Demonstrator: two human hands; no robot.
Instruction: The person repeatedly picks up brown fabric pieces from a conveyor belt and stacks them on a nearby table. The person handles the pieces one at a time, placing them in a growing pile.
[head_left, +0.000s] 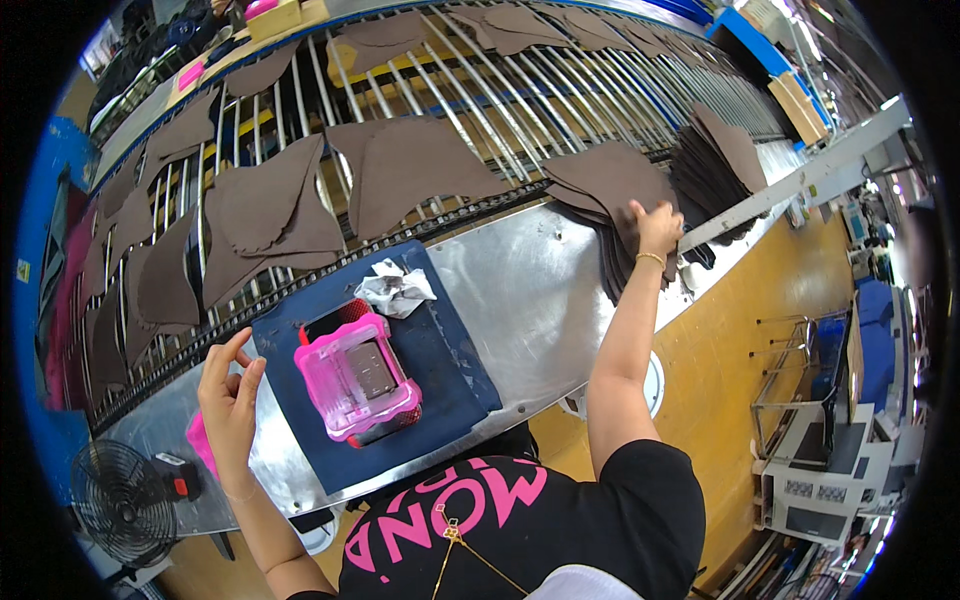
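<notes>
My right hand [658, 230] rests at the right edge of a stack of dark brown cut leather-like pieces [615, 178], its fingers closed on the edge of the top one. How many layers they pinch is hidden. My left hand [230, 392] is raised left of a dark blue mat [450, 370], fingers loosely bent and apart, with nothing visible in them. On the mat sits a bright pink plastic tray [330, 375] with a brown block [370, 372] inside. Crumpled white paper [395, 288] lies just behind the tray.
A roller conveyor [480, 100] carrying several brown pieces [410, 175] runs along the far side of the metal table [530, 290]. Another brown stack [715, 165] stands beside a slanting metal bar [800, 180] at right. A black fan [122, 500] is at lower left.
</notes>
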